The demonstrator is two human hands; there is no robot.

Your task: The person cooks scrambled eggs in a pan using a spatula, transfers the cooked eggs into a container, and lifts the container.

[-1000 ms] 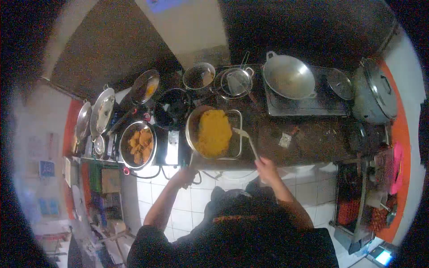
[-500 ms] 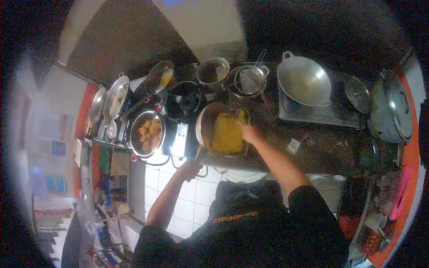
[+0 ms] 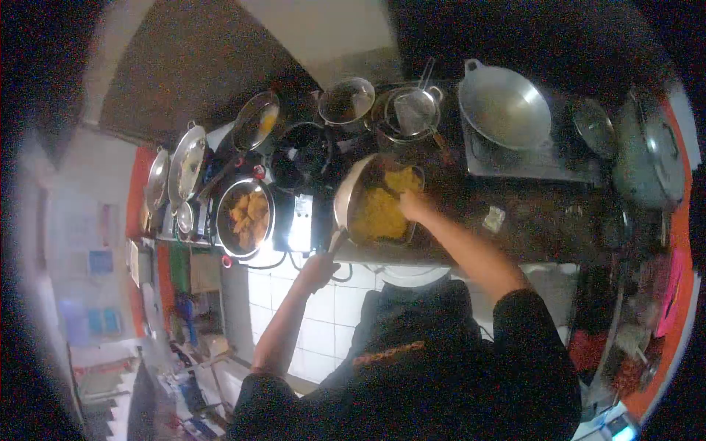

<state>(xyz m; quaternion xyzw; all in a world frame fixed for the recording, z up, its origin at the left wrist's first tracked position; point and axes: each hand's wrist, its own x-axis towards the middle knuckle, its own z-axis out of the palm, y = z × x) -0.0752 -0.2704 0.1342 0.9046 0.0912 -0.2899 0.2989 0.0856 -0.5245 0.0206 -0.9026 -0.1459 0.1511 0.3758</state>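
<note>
My left hand (image 3: 318, 272) is closed round the handle of a pan (image 3: 344, 197), which is tilted with its opening to the right. Yellow, mashed-looking food (image 3: 379, 213) lies at the pan's mouth. It seems to spread into a squarish container under the rim, though the border is hard to make out. Over the food's right side, my right hand (image 3: 414, 206) is closed on a utensil, mostly hidden by the fingers and food. A second lump of yellow food (image 3: 403, 178) sits just beyond that hand.
Left of the pan, a round pot (image 3: 245, 219) holds browned pieces of food. Behind are a black burner (image 3: 301, 158), a steel bowl (image 3: 346, 101) and a strainer (image 3: 413, 114). A large wok (image 3: 504, 106) stands on a stove at right. A small packet (image 3: 493, 218) lies on the counter.
The pan has tipped further and shifted slightly right. The yellow food, one mass before, now shows as two patches. My right hand has moved a little across it; the whole view has shifted.
</note>
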